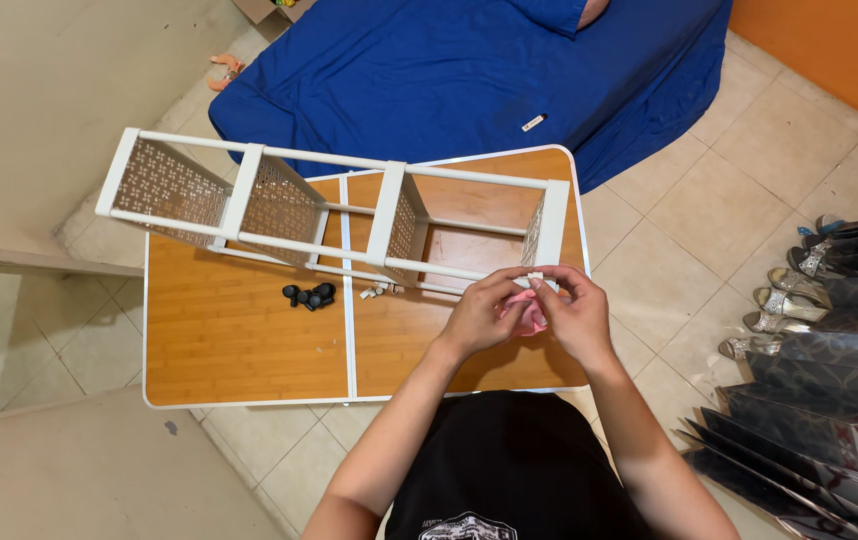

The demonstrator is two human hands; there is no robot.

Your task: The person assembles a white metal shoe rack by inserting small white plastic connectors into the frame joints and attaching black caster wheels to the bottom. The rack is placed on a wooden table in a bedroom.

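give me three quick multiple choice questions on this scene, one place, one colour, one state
1. Where do the small black parts lie?
A. on the blue sheet
B. on the wooden table, near the middle seam
C. on the floor tiles

2. What colour is the shelf rack?
A. white
B. black
C. red

3. How does the rack lie?
A. upright
B. on its side across the table
C. folded flat

Answers:
1 B: the black parts sit on the table beside the seam.
2 A: the rack has a white frame and panels.
3 B: its long rails run level over the table, where the left hand and right hand meet at its end.
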